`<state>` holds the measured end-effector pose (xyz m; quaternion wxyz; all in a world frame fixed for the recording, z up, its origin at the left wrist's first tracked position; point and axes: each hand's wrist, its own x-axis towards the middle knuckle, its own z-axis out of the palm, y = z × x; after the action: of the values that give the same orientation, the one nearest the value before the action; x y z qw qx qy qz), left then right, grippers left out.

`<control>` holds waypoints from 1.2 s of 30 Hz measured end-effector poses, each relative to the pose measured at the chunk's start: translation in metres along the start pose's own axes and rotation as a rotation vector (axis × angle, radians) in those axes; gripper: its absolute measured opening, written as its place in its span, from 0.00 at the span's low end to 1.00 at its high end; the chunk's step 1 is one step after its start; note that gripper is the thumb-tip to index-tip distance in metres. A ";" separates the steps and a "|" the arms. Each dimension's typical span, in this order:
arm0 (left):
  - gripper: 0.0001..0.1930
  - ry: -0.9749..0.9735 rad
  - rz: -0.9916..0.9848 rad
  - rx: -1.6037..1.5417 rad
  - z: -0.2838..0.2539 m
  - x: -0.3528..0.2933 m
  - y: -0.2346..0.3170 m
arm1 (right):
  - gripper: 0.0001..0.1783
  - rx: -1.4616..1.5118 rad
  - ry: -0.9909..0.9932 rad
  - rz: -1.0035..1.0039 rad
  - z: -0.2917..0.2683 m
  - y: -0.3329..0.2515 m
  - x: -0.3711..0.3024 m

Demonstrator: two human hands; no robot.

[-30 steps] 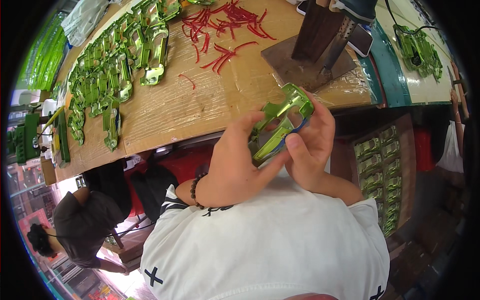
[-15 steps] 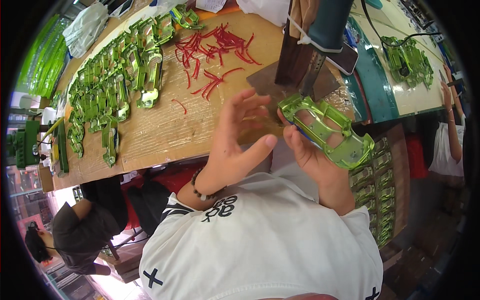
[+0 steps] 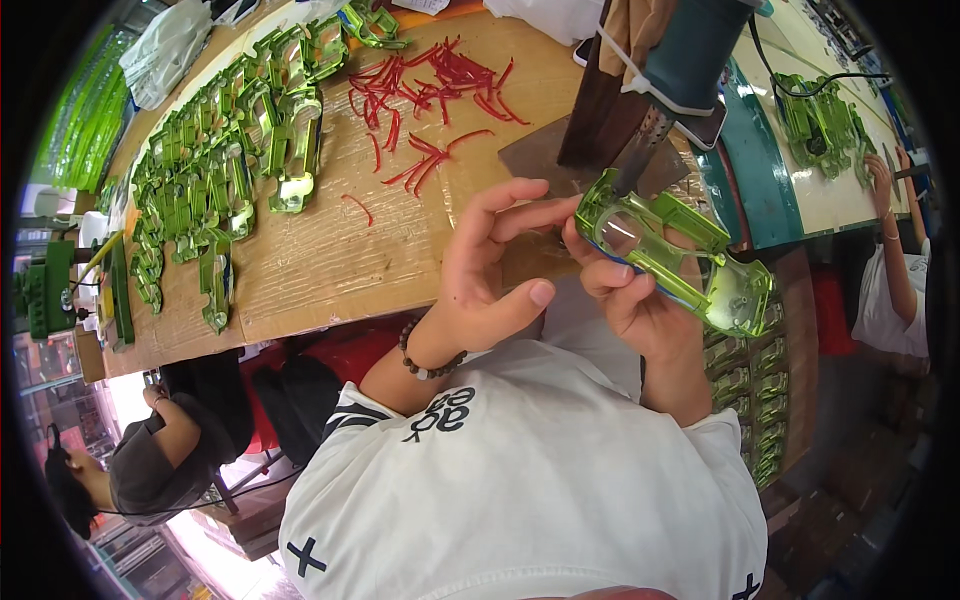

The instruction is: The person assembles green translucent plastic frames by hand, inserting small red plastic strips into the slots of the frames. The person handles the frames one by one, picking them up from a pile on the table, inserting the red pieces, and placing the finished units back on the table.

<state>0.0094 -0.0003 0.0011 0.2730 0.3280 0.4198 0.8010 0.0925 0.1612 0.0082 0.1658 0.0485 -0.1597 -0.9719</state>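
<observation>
Green part [image 3: 690, 221] in right hand [image 3: 645, 312], tilted, held above near edge of desk [image 3: 330, 262]; blue strip [image 3: 682, 291] along its lower side. Right hand gripping it from beneath. Left hand [image 3: 492, 272] empty, half-open, thumb spread, fingertips near part's far end; contact unclear. Perforated nozzle [image 3: 645, 145] just beside that end. Red strips [image 3: 430, 88] scattered on desk beyond left hand. More green pieces [image 3: 215, 165] massed at desk's left.
</observation>
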 end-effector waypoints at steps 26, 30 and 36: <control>0.38 -0.139 0.066 0.200 -0.008 0.006 -0.004 | 0.26 -0.012 -0.021 -0.061 0.004 -0.012 -0.003; 0.41 -0.190 0.028 0.234 -0.006 0.010 -0.003 | 0.23 -0.168 -0.065 -0.186 -0.003 -0.020 -0.003; 0.44 -0.276 0.032 0.338 -0.004 0.014 0.000 | 0.22 -0.206 -0.096 -0.189 -0.002 -0.024 -0.004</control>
<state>-0.0021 0.0079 0.0032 0.2564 0.4822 0.5017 0.6709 0.0885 0.1838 -0.0012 0.0697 -0.0005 -0.0616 -0.9957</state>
